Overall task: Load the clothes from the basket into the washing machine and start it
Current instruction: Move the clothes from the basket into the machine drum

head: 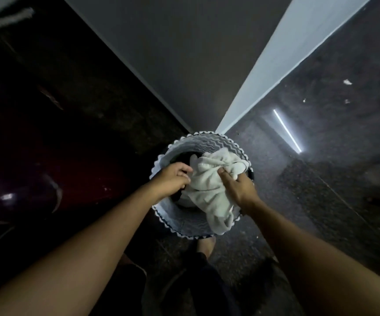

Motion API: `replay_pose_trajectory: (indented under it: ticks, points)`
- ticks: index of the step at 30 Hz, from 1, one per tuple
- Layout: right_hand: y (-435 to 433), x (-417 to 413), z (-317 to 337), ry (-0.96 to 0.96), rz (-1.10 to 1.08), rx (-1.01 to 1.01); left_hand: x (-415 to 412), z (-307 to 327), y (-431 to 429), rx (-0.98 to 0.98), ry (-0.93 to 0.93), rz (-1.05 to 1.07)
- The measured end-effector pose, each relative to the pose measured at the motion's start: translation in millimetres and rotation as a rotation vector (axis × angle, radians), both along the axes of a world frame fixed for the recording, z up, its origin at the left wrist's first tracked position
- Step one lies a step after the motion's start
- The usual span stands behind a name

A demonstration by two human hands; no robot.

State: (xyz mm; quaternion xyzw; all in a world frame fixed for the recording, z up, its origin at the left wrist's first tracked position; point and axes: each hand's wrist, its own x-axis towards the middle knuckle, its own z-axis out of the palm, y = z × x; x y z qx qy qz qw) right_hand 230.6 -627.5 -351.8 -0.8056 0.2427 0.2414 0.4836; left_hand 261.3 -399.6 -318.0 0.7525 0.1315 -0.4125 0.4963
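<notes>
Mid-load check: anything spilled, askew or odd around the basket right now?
Minor only. A few white scraps lie on the dark floor right of the basket. The white cloth, gripped by the right hand, hangs over the near rim.

dim speckled floor [321,179], white wall [275,65]

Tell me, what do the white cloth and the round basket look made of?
The white cloth looks like soft terry cotton: thick matte folds, nubby surface. The basket seems woven or printed fabric, matte, with zigzag pattern and scalloped rim trim; dim light leaves it open.
</notes>
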Motion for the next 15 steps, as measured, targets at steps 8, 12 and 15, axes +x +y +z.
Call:
replay_pose_trajectory:
  ticks: [8,12,15]
  points:
    - [-2,-1,189,-0.248,0.211,-0.129,-16,161,-4,0.038,-0.240,-0.147]
    - [-2,5,280,-0.400,0.281,-0.131,-22,234,-12,0.178,-0.437,-0.345]
    - [1,14,337,-0.494,0.330,-0.055,-24,279,-28,0.194,-0.592,-0.328]
